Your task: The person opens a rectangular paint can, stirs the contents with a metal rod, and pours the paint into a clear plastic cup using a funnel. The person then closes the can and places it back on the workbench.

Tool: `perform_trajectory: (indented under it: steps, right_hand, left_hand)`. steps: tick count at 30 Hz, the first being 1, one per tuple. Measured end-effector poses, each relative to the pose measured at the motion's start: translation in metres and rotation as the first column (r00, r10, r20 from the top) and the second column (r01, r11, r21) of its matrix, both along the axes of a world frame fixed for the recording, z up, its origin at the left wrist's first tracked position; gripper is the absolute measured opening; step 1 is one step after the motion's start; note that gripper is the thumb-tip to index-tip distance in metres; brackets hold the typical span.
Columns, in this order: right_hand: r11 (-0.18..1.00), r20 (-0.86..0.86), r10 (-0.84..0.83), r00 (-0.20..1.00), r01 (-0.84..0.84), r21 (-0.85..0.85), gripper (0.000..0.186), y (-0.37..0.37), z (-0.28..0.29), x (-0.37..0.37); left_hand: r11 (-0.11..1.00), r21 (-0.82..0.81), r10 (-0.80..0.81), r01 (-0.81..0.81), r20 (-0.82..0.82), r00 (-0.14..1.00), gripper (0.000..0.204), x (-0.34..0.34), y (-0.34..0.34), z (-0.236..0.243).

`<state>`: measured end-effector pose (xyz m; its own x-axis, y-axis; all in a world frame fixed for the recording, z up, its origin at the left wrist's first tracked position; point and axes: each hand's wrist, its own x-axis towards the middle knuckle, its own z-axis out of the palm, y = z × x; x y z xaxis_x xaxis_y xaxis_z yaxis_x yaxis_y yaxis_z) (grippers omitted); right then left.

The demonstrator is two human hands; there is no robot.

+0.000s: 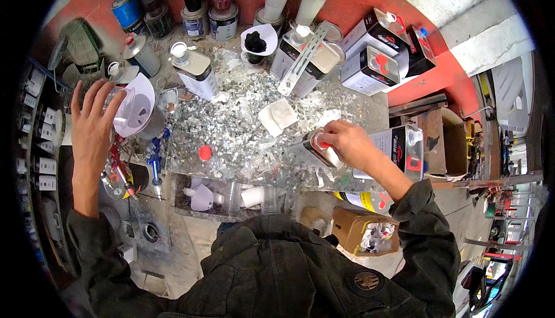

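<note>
A person in a dark jacket leaned over a paint-spattered surface (pixel 254 127) crowded with tins and paper funnels. The left hand (pixel 92 124), fingers spread, cupped a clear cup (pixel 115 95) at the left edge, just beside a white funnel (pixel 137 107) seated in a pot. The right hand (pixel 347 141), fingers curled and pressed around its top, gripped a small silver can (pixel 317 150) lying tilted near the middle right.

The can's mouth was hidden under the hand, so whether it was sealed could not be told; held at that slant, an open can could probably have spilled over the flaked surface. A loose red cap (pixel 205 153) lay well apart from it. The funnel looked top-heavy, and a nudge from the left wrist might have tipped it. A spray gun (pixel 118 173) hung just below.
</note>
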<state>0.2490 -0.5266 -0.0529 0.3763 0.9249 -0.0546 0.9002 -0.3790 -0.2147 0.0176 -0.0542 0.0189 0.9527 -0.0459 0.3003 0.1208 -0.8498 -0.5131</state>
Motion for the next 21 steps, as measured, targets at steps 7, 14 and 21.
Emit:
perform_trajectory:
  steps: [7,14,21]
  right_hand:
    - [0.937,-0.1,-0.296,0.95,0.268,-0.223,0.029,0.006,0.005,-0.004]
    - [0.995,-0.035,-0.005,0.999,0.008,0.102,0.026,0.001,0.0,-0.003]
    - [0.912,0.114,-0.244,0.963,0.268,-0.309,0.037,0.012,0.004,-0.007]
  left_hand:
    - [0.999,-0.03,-0.022,0.024,0.051,0.998,0.053,-0.005,0.003,-0.005]
    - [1.0,-0.023,0.002,-0.001,0.038,0.999,0.05,-0.006,0.006,-0.006]
    - [1.0,-0.025,0.012,-0.011,0.043,0.999,0.048,-0.005,0.002,-0.006]
